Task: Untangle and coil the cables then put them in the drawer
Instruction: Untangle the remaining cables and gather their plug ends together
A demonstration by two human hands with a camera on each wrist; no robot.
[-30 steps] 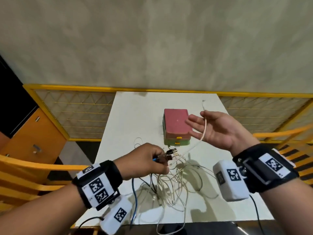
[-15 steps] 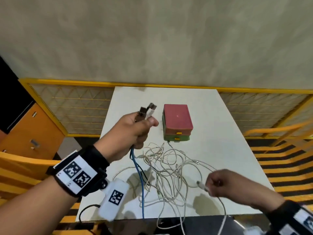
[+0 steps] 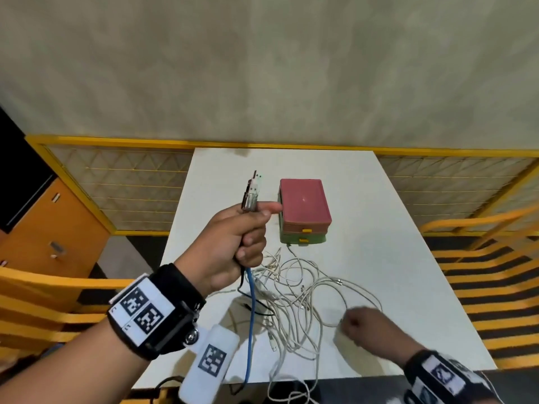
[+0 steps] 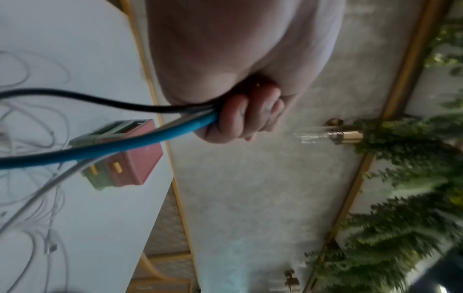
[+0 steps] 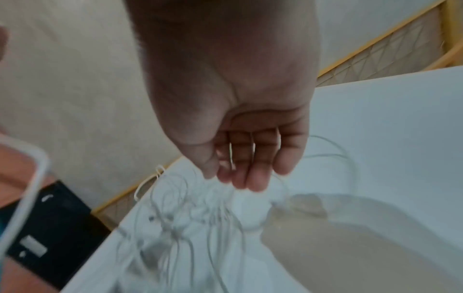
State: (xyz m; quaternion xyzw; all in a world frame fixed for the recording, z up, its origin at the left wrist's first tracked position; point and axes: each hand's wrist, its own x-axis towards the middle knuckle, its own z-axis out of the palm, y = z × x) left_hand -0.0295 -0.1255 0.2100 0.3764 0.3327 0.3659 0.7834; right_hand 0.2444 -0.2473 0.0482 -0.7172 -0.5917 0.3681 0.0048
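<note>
Centrally, the white table (image 3: 364,199) carries a small drawer box (image 3: 304,212) at 12 o'clock and a tangle of white cables (image 3: 294,301) at 6 o'clock. Left hand (image 3: 233,246), raised at 9 o'clock, clamps plug ends (image 3: 251,196), with a blue cable (image 3: 250,322) hanging. Right hand (image 3: 364,325), at 5 o'clock over the tangle: whether its fingers (image 5: 250,174) grip anything cannot be told.

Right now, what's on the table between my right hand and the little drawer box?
In the head view, loops of the white cable tangle lie between the right hand and the drawer box.
</note>
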